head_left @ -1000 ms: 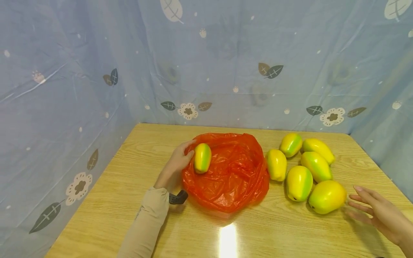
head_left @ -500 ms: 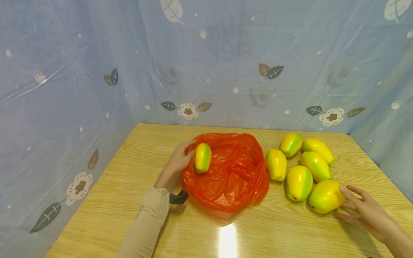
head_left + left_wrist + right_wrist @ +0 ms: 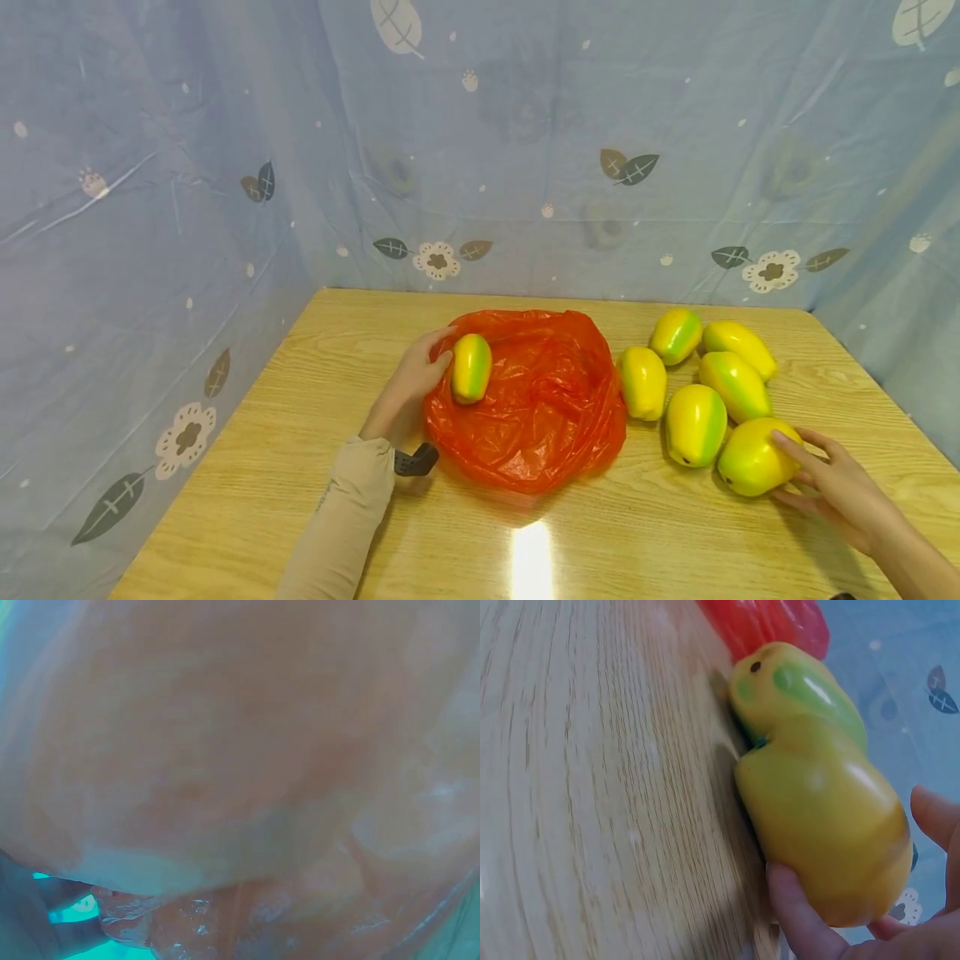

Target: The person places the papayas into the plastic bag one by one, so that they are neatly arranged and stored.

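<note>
My left hand (image 3: 415,372) grips the left rim of a red plastic bag (image 3: 525,450), which lies spread wide on the table. One yellow-green papaya (image 3: 471,369) is inside it, close to the left thumb. In the left wrist view the bag's film (image 3: 262,750) fills most of the picture. At the right, my right hand (image 3: 847,492) is around the end of the nearest papaya (image 3: 757,458). The right wrist view shows a fingertip against this papaya (image 3: 825,817) low down, while the thumb (image 3: 934,817) stands slightly apart from it.
Several more papayas (image 3: 696,425) lie grouped on the wooden table (image 3: 600,550), right of the bag. A papaya (image 3: 642,383) sits right at the bag's right edge. A patterned blue curtain (image 3: 547,125) hangs behind and along the sides.
My right hand has moved left from beside the nearest papaya until its thumb and fingers surround that papaya's end. The left hand and the bag have stayed put.
</note>
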Tool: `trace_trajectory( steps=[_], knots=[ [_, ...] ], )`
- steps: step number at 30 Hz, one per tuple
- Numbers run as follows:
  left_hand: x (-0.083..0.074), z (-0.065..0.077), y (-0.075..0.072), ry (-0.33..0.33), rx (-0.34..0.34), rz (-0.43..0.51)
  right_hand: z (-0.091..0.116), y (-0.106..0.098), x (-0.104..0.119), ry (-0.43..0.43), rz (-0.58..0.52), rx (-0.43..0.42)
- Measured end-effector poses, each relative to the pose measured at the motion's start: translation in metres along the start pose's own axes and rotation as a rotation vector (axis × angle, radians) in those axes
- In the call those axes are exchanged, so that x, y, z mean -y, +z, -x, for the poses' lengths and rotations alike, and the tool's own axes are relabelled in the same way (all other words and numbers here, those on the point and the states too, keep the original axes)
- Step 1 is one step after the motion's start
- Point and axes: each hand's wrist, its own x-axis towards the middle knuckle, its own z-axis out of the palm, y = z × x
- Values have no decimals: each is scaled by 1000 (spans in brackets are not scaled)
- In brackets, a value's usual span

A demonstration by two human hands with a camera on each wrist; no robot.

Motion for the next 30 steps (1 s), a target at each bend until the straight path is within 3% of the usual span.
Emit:
trace_trajectory(
  steps=[12, 24, 30],
  knots=[
    [1, 3, -1, 33, -20, -4, 0, 8, 8, 31, 14, -23],
    [1, 2, -1, 30, -15, -12, 2, 3, 2, 30, -63, -21],
    [1, 1, -3, 21, -3, -21, 7, -8, 4, -8, -15, -66]
  ],
)
